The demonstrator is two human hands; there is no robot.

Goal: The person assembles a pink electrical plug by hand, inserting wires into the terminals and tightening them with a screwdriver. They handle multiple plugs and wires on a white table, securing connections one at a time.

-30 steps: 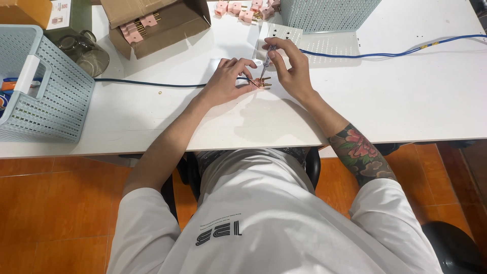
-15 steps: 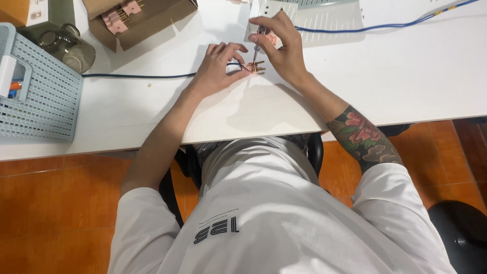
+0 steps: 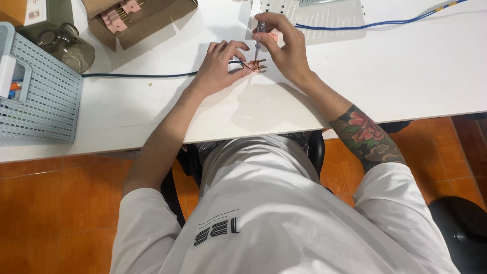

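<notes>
1. On the white table, seen from the head camera, both bare hands meet over a small plug part, pink with brass prongs, which lies on the tabletop near the far middle of the view.
2. The left hand lies flat on the table just left of the part, fingers bent, the thumb and forefinger tips pressing against it to pin it down.
3. The right hand is closed around a thin screwdriver with a clear handle; the tool stands nearly upright, its tip set down on the plug part.
4. A dark cable runs along the table from the left side to the left hand and the part.
5. A blue cable crosses the table at the upper right, ending near a white perforated panel that lies just behind the right hand.
6. At the left edge stands a pale blue plastic basket, with a glass jar just behind it.
7. At the top, a brown cardboard box holds more pink parts with brass prongs; it is well apart from the hands.
8. The person sits close to the table in a white shirt; the right forearm bears a flower tattoo. The floor below is orange tile.
</notes>
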